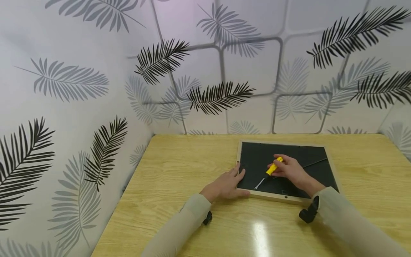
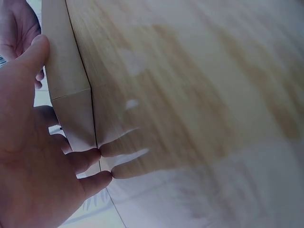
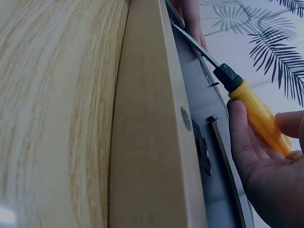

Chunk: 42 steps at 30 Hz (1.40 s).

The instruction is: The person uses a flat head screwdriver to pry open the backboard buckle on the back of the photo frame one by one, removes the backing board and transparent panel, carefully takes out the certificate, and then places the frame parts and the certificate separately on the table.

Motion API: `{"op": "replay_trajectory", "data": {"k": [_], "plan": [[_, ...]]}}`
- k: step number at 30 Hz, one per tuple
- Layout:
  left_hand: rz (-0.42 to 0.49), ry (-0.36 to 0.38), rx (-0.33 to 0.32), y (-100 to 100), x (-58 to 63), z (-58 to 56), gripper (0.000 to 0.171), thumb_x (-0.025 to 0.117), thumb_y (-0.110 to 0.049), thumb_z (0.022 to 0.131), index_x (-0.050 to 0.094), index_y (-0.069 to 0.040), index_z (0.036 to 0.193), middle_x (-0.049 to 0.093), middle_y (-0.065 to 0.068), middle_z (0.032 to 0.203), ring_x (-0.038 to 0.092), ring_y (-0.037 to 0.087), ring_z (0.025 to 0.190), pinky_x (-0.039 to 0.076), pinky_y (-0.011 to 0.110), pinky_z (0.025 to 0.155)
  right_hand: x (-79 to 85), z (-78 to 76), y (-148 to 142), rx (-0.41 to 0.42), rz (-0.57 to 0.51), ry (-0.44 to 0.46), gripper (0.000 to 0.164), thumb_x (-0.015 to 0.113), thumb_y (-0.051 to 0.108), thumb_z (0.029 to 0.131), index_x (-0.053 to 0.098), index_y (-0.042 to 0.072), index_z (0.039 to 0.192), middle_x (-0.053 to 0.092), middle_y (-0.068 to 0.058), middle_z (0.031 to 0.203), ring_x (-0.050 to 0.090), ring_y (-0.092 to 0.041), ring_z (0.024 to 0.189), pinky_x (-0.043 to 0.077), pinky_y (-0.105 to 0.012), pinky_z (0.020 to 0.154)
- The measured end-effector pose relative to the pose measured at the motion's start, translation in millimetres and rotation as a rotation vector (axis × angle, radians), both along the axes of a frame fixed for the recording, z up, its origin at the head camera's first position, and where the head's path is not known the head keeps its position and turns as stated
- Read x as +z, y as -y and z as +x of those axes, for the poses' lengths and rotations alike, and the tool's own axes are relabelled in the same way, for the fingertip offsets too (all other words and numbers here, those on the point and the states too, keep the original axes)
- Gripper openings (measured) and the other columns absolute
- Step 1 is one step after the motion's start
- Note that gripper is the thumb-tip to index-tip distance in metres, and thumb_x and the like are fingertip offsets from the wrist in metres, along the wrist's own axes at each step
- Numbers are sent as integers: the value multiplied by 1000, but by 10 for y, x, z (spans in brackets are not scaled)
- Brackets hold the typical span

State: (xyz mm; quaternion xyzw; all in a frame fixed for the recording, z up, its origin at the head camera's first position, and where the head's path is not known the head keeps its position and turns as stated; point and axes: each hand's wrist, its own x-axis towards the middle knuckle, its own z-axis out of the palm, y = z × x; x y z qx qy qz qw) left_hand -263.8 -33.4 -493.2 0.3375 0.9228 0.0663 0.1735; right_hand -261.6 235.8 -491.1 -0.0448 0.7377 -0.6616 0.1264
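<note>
A picture frame with a pale wooden border [image 1: 276, 197] and a black back panel [image 1: 257, 151] lies face down on the table. My right hand [image 1: 290, 172] grips a screwdriver by its yellow handle [image 3: 259, 116]. Its metal shaft [image 3: 194, 39] slants down, with the tip at the panel's edge beside the wooden border, close to the near left corner. At that corner rests my left hand [image 1: 226, 184], fingers spread along the left side and thumb along the near side. In the left wrist view, the lower fingertips [image 2: 102, 179] touch the tabletop.
The wood-grain table [image 1: 179, 160] extends around the frame on every side. A thin dark stand leg [image 1: 314, 162] lies across the back panel. Behind and to the left are leaf-patterned walls [image 1: 205, 71]. Dark wrist devices [image 1: 309, 212] are strapped under both sleeves.
</note>
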Motion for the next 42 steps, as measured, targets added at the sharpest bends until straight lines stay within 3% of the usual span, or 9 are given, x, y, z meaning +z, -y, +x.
{"op": "replay_trajectory", "data": {"k": [8,16,24,27,33,42], "plan": [[-39,-39,21,-22,-20,11,90,32,-75,87,8,-19,154,-8,6,158,12,22,143,20,43,111,20,33,232,163,48,15,49,39,15,104,24,-11,142,60,-22,100,67,-24,80,54,-32,74],[-41,-46,8,-47,-17,-33,89,35,-72,88,7,-19,154,-9,6,158,11,23,143,18,42,112,236,-76,76,30,108,-66,47,40,19,104,29,-16,133,60,-24,96,65,-19,74,54,-29,70],[-18,-36,-2,-29,-5,7,87,37,-69,90,8,-17,154,-8,8,158,11,24,143,17,44,112,171,-55,-82,-32,296,-110,43,37,19,104,36,-13,133,60,-18,90,62,-23,71,53,-29,65],[-18,-36,1,-31,-1,10,87,37,-68,90,7,-17,154,-8,8,158,10,24,143,18,43,112,145,-60,-86,-18,261,-93,44,37,18,104,35,-14,134,59,-24,98,64,-22,76,54,-30,69],[-9,-26,-6,-30,2,11,87,37,-68,90,8,-17,154,-8,9,158,10,25,143,17,44,112,56,-97,-76,-30,73,-39,46,37,14,104,28,-15,138,46,-38,126,65,-14,90,53,-30,79],[-21,-44,11,-24,-38,-4,88,35,-71,89,7,-18,154,-9,7,158,11,24,143,19,44,111,45,-96,-17,24,77,-74,50,40,17,104,26,-13,141,49,-35,119,65,-18,88,53,-31,77]]}}
